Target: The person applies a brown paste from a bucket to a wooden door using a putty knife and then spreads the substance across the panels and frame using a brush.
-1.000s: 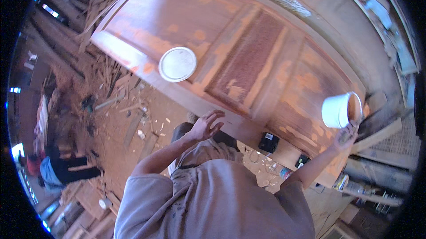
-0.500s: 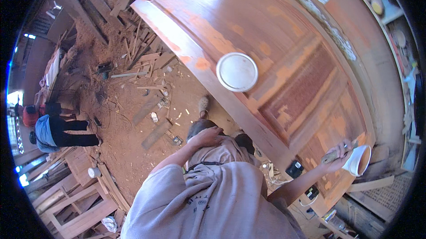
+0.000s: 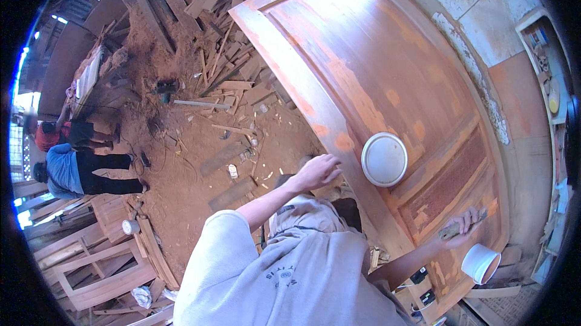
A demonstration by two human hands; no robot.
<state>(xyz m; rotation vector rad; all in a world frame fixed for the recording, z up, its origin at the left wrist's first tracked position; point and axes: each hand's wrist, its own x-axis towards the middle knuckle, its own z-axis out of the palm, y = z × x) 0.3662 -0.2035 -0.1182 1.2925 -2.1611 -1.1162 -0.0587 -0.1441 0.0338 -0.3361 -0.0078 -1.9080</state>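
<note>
A wooden panel door with orange filler patches lies in front of me and to the right. My right hand is closed around a worn, grey-brown handled tool that looks like a putty knife, held over the door's right part. Just beyond it stands a white tub with orange-brown material inside. My left hand hangs beside the door's near edge, fingers loosely stretched and nothing in them. The closest thing to it is a round white lid lying on the door.
Wood offcuts and sawdust lie beyond the floor on the left. A person in a blue top bends over at far left, near another in red. Door frames are stacked at lower left. Shelves line the right.
My left hand has risen from my lap and moved forward toward the door's edge. My right hand has drawn away from the tub with the putty knife. The whole view has shifted.
</note>
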